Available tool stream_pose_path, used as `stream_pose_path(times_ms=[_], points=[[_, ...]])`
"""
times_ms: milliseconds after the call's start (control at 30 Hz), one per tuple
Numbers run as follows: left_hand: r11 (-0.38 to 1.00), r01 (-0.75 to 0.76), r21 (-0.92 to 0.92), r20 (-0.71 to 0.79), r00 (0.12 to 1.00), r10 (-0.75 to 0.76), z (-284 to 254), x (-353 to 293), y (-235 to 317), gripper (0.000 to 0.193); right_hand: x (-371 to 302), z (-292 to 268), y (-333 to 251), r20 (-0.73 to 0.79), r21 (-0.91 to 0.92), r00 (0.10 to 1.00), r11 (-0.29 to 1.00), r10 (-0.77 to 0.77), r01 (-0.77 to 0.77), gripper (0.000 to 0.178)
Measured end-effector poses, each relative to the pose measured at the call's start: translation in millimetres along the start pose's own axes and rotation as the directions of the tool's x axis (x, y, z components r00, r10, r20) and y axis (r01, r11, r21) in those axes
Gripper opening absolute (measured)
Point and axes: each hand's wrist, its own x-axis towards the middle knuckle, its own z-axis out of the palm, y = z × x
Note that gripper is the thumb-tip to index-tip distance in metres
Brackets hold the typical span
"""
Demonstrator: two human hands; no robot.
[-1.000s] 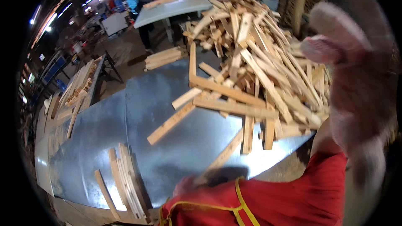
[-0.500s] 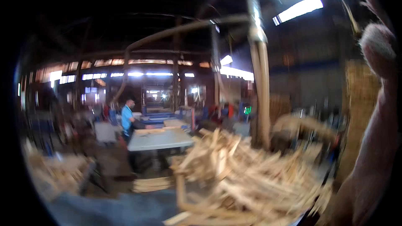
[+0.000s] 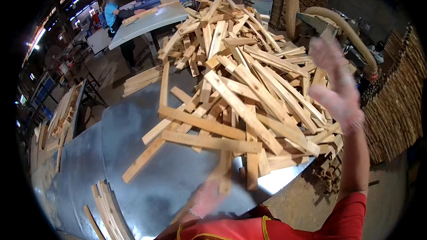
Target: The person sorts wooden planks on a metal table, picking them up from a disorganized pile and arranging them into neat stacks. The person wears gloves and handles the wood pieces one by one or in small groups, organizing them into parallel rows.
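Observation:
A big heap of pale wooden sticks point(image 3: 240, 93) lies criss-cross on a grey metal-topped table point(image 3: 133, 151). My right hand point(image 3: 336, 82), in a whitish glove, is raised beside the right flank of the heap. Its thumb stands apart from the fingers and nothing is in it. Low in the view, my left hand point(image 3: 208, 198) hovers by the near side of the table, next to the ends of the nearest sticks. Motion smears its fingers, so I cannot make out whether it touches one.
Several sticks point(image 3: 109, 211) lie at the table's near left. A co-worker in blue point(image 3: 111, 13) stands at another table point(image 3: 149, 22) at the far left. Stacked wood point(image 3: 391, 102) rises on the right, near a ribbed hose point(image 3: 351, 29). Another wood-laden stand point(image 3: 66, 111) is on the left.
The view has tipped down from the hall to the heap and table. My right hand, earlier at the far right edge, now shows further in; my left hand has come into view.

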Motion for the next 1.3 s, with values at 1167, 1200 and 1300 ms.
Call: stream_pose_path(times_ms=[1167, 1200, 1300], points=[[0.192, -0.034, -0.981, -0.127, 0.859, -0.495, -78, -78, -84, 0.040, -175, 434, 0, 0.794, -0.159, 0.460, 0.866, 0.397, -0.474, 0.093], [0.310, 0.035, -0.950, -0.150, 0.820, -0.553, -87, -112, -100, 0.038, -185, 438, -19, 0.775, -0.155, 0.510, 0.895, 0.372, -0.418, 0.089], [0.475, 0.183, -0.861, -0.286, 0.597, -0.749, -55, -224, -157, 0.062, -197, 416, -47, 0.735, -0.175, 0.637, 0.973, 0.232, -0.153, 0.080]])
